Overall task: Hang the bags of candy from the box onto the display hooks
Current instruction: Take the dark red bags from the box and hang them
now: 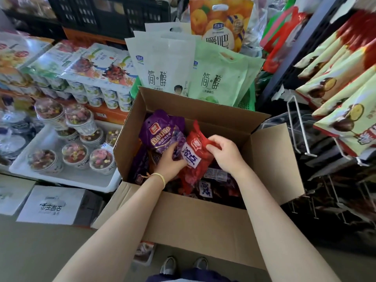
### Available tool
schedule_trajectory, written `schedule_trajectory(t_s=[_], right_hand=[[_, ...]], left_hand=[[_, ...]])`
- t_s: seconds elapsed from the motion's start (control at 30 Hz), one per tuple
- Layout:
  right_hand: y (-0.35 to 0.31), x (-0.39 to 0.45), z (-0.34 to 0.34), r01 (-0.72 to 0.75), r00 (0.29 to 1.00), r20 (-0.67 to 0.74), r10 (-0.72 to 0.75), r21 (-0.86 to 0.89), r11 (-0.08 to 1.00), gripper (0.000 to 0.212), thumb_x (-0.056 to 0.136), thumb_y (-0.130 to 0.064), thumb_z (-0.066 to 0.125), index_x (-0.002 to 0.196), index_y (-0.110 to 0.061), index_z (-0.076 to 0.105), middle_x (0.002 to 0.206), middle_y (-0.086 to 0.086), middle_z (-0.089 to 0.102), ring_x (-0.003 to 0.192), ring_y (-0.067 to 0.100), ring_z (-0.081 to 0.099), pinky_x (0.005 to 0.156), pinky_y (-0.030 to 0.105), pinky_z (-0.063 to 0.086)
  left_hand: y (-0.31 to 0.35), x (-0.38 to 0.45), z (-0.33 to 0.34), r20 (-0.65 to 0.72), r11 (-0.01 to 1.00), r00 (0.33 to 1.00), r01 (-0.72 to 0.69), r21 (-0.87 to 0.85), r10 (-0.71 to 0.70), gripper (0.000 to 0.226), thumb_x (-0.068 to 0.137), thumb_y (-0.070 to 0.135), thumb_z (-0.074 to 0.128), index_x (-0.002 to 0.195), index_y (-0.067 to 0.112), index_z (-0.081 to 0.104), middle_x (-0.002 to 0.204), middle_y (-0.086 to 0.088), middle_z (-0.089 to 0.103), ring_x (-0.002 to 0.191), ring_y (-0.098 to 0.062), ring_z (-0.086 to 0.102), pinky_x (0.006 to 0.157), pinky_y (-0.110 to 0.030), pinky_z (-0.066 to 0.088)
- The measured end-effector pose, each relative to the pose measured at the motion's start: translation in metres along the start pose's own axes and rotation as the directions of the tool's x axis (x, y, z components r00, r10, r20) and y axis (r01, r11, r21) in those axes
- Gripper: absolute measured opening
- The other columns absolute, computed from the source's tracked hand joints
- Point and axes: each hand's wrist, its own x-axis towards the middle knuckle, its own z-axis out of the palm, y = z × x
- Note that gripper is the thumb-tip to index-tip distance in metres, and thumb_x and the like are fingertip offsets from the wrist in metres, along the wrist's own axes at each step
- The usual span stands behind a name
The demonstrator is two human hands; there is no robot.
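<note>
An open cardboard box (pixel 195 216) stands on the floor in front of me, filled with candy bags. Both my hands are inside it. My left hand (pixel 169 162) grips a purple candy bag (pixel 160 131) by its lower part, fingers curled round it. My right hand (pixel 225 152) pinches the top edge of a red candy bag (pixel 196 153) that lies between the two hands. More purple and red bags lie underneath, partly hidden. White wire display hooks (pixel 299 129) jut out from the dark rack at the right; the nearest one is bare.
Green-and-red snack bags (pixel 341 92) hang on the rack at upper right. Yogurt carrier bags (pixel 215 76) stand behind the box. Left of it, a white tray (pixel 67 176) holds dessert cups, with yogurt multipacks (pixel 97 78) behind. White cartons (pixel 53 204) sit at lower left.
</note>
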Motion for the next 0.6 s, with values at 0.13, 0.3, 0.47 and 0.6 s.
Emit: schedule_trajectory(t_s=[0.13, 0.3, 0.47, 0.6], right_hand=[[-0.03, -0.014, -0.022, -0.004, 0.999, 0.049, -0.013, 0.328, 0.945, 0.016, 0.1, -0.008, 0.057, 0.094, -0.016, 0.069, 0.094, 0.001, 0.074, 0.088, 0.015, 0.07, 0.083, 0.03, 0.059], [-0.057, -0.033, -0.05, -0.027, 1.0, 0.009, 0.029, 0.677, 0.735, 0.015, 0.097, -0.004, 0.058, 0.091, -0.011, 0.07, 0.09, 0.009, 0.075, 0.081, 0.022, 0.071, 0.077, 0.035, 0.06], [-0.076, -0.058, -0.066, 0.055, 0.983, -0.161, 0.087, 0.714, 0.698, 0.007, 0.096, -0.014, 0.065, 0.097, -0.013, 0.072, 0.096, 0.01, 0.075, 0.085, 0.026, 0.072, 0.08, 0.04, 0.059], [-0.086, -0.089, -0.082, 0.065, 0.968, -0.225, 0.108, 0.647, 0.76, 0.023, 0.081, -0.032, 0.076, 0.099, -0.017, 0.073, 0.099, 0.006, 0.078, 0.092, 0.024, 0.075, 0.082, 0.037, 0.058]], left_hand=[[0.023, -0.007, 0.001, 0.109, 0.971, 0.992, -0.039, -0.235, 0.066, 0.069, 0.088, 0.018, 0.075, 0.148, 0.03, 0.043, 0.133, 0.009, 0.06, 0.12, -0.009, 0.058, 0.089, -0.021, 0.046], [0.058, -0.027, -0.007, 0.195, 0.926, 0.967, -0.08, -0.37, 0.162, 0.063, 0.068, 0.041, 0.087, 0.123, 0.023, 0.063, 0.117, 0.001, 0.074, 0.111, -0.02, 0.069, 0.098, -0.04, 0.054], [0.103, -0.059, 0.002, 0.31, 0.917, 0.899, -0.197, -0.346, 0.31, 0.043, 0.07, 0.044, 0.086, 0.108, 0.026, 0.076, 0.113, -0.004, 0.076, 0.108, -0.024, 0.071, 0.096, -0.042, 0.054], [0.141, -0.092, 0.029, 0.142, 0.856, 0.921, -0.27, -0.441, 0.364, 0.033, 0.075, 0.041, 0.078, 0.096, 0.016, 0.078, 0.1, -0.009, 0.078, 0.095, -0.028, 0.075, 0.091, -0.048, 0.057]])
